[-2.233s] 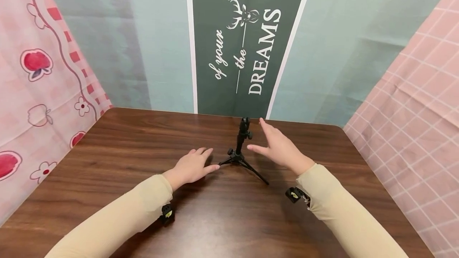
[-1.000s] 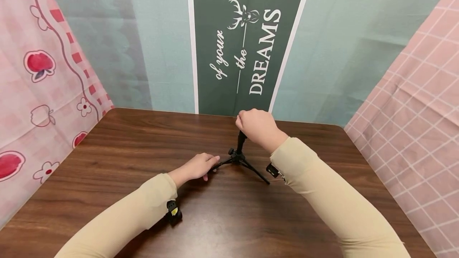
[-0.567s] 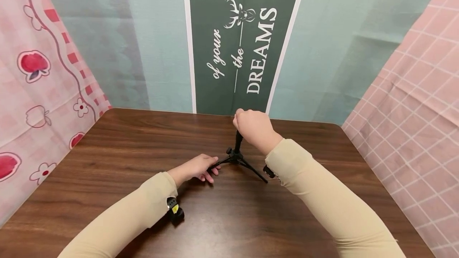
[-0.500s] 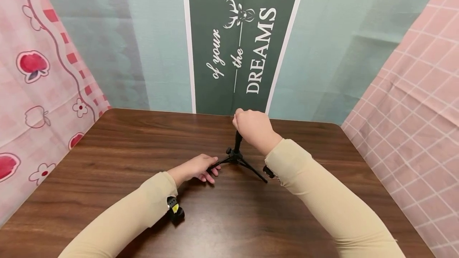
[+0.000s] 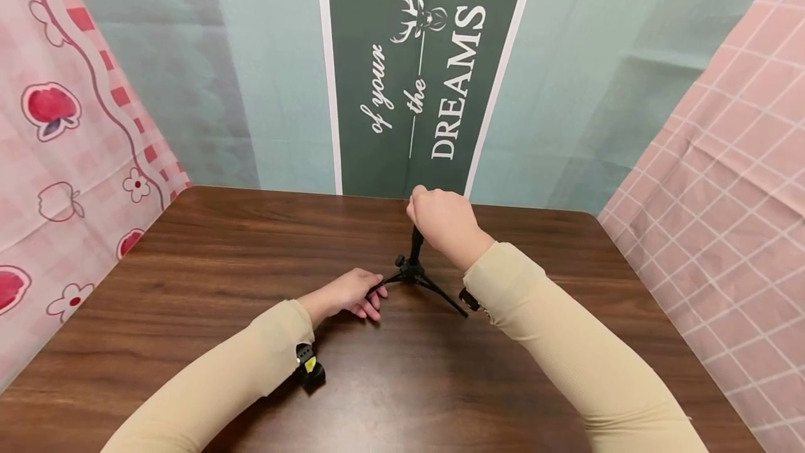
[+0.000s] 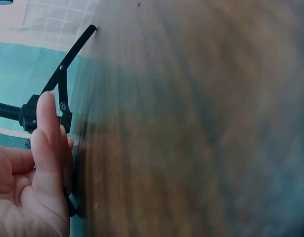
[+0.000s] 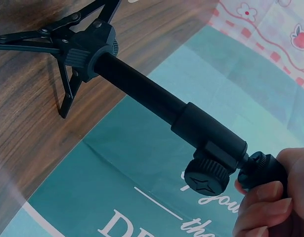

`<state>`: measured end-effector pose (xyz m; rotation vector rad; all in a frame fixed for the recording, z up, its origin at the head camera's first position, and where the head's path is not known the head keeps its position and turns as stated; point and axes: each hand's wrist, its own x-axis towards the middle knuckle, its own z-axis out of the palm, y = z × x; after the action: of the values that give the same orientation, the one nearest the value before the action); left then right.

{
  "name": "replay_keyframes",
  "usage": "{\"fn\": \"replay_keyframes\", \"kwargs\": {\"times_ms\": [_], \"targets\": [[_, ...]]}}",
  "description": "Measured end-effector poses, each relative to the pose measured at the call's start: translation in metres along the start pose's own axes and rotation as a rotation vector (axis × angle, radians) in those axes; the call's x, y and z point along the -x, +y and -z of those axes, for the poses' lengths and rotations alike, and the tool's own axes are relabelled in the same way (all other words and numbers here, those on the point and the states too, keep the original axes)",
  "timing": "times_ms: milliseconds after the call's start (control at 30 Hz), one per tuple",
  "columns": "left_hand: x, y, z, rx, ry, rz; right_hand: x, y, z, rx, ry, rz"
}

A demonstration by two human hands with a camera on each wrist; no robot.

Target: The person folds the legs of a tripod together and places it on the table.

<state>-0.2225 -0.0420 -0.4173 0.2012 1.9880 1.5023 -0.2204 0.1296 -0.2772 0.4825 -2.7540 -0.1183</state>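
A small black tabletop tripod [image 5: 416, 249] stands upright with its legs spread on the wooden table [image 5: 264, 243]. My right hand [image 5: 445, 224] grips its top; in the right wrist view, curled fingers [image 7: 263, 205] wrap round the head, just past a ribbed knob [image 7: 207, 177] on the post. My left hand [image 5: 349, 292] holds the left leg between thumb and fingers, low over the tabletop. From the left wrist, the tripod's hub [image 6: 29, 114] and another leg [image 6: 75, 52] show beyond the fingers. Most of the held leg is hidden by the hand.
Behind the table hangs a blue-green cloth [image 5: 277, 75] with a dark lettered band [image 5: 377, 173]. Pink patterned cloths, one with fruit [image 5: 100, 131] and one with a white grid [image 5: 729, 180], border the left and right sides. Each wrist carries a small black camera [image 5: 310, 369].
Both hands were open beside the tripod. The right has moved left and taken hold of its top; the left has taken hold of a leg. Over the last half second they hold nearly still.
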Motion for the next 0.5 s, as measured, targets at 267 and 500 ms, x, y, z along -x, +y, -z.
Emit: {"fn": "replay_keyframes", "kwargs": {"times_ms": [267,500], "targets": [[-0.0007,-0.0023,-0.0043,-0.054,0.065,-0.044,0.0004,0.0022,-0.0022,-0.014,0.073,0.016],[-0.0019,-0.0078,-0.005,-0.078,0.081,-0.081,0.0001,0.0018,-0.0041,-0.031,0.067,0.016]]}}
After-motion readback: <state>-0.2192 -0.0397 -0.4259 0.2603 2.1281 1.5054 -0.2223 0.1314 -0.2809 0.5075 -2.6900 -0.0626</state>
